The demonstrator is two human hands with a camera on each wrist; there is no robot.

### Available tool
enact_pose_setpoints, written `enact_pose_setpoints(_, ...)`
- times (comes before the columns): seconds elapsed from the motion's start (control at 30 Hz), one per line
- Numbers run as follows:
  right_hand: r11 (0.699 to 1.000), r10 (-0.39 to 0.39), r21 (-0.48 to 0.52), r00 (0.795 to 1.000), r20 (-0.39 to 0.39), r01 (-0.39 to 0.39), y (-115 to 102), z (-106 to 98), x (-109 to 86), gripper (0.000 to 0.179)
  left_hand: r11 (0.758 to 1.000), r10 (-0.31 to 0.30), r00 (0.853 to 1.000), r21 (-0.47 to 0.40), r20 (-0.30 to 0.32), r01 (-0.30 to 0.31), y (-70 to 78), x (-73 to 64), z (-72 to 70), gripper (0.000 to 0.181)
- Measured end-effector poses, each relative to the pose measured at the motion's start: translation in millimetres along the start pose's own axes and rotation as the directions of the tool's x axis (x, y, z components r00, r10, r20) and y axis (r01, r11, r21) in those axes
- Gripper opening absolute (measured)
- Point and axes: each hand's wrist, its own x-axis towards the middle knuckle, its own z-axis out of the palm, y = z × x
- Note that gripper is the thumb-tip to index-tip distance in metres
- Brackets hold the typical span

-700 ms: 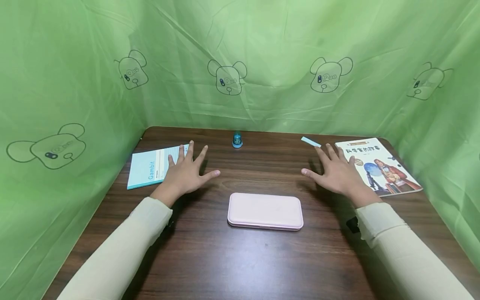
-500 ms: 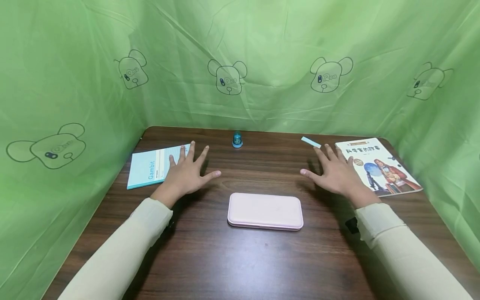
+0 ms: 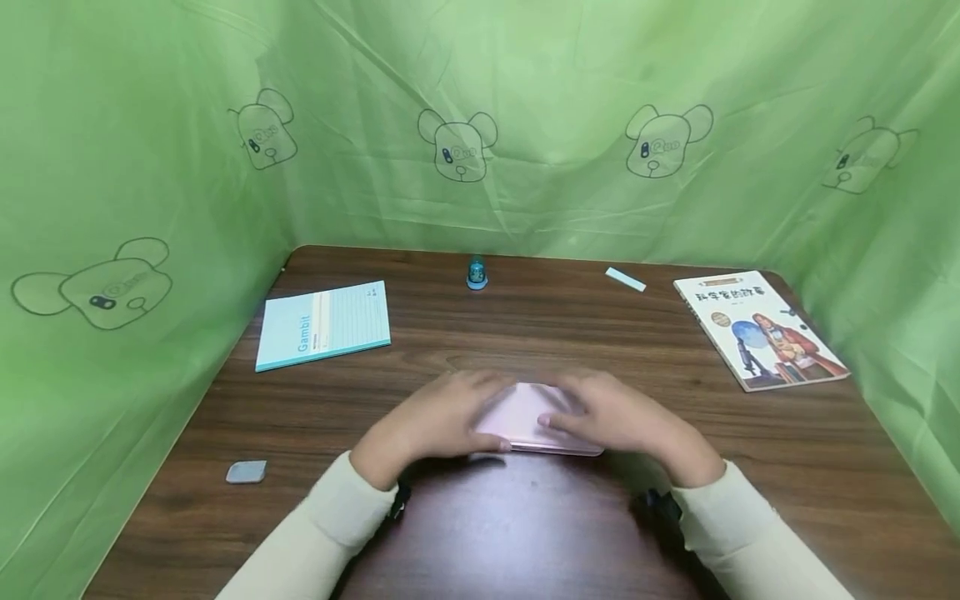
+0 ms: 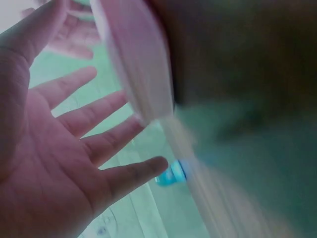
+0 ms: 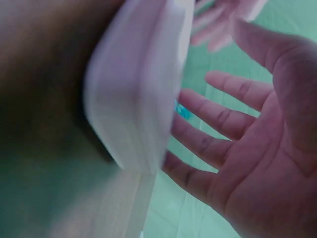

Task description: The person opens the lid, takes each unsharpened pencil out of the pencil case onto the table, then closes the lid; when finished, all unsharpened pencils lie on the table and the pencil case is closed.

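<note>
A pale pink, flat hard-shell pencil case [image 3: 528,417] lies closed on the dark wooden table, partly covered by both hands. My left hand [image 3: 442,421] reaches over its left end, thumb along the front edge. Over the right part, my right hand [image 3: 618,417] has its thumb above the lid. In the left wrist view the left hand [image 4: 59,134] shows spread fingers beside the case [image 4: 143,64]. Fairly straight, parted fingers of the right hand [image 5: 257,129] overlap the case's edge [image 5: 133,94] in the right wrist view. Both hands are slightly blurred.
A light blue notebook [image 3: 326,325] lies back left, and an illustrated book [image 3: 761,329] back right. Between them are a small blue dome-topped object [image 3: 477,273] and a pale blue strip [image 3: 626,279]. A small grey flat piece [image 3: 246,472] lies front left. Green curtains [image 3: 555,150] enclose the table.
Both hands have moved inward and toward the body, from beside the notebook and book to the pencil case. The grey piece, formerly behind the left sleeve, now shows.
</note>
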Motion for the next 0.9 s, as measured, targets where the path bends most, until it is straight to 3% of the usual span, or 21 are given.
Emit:
enact_pose_setpoints(0.17, 0.989, -0.04, -0.143, 0.999, 0.02, 0.042, -8.5, 12.5, -15.4, 0.088, 0.994, 0.019, 0.999, 0.108, 0.036, -0.023, 13.9, 3.5, 7.8, 0.09)
enact_pose_setpoints(0.33, 0.965, -0.07, -0.251, 0.997, 0.032, 0.076, -8.5, 18.8, -17.6, 0.096, 0.982, 0.046, 0.999, 0.182, 0.027, -0.05, 18.1, 9.7, 13.5, 0.084)
enact_pose_setpoints(0.53, 0.953, -0.075, -0.292, 0.997, 0.019, 0.077, -7.3, 24.8, -14.6, 0.103, 0.975, 0.071, 0.997, 0.211, 0.016, -0.073, 20.2, 12.5, 15.5, 0.084)
enact_pose_setpoints(0.9, 0.932, -0.093, -0.35, 0.996, 0.011, 0.091, -7.2, 27.3, -13.5, 0.105, 0.97, 0.078, 0.994, 0.223, 0.076, -0.093, 21.9, 13.9, 15.9, 0.083)
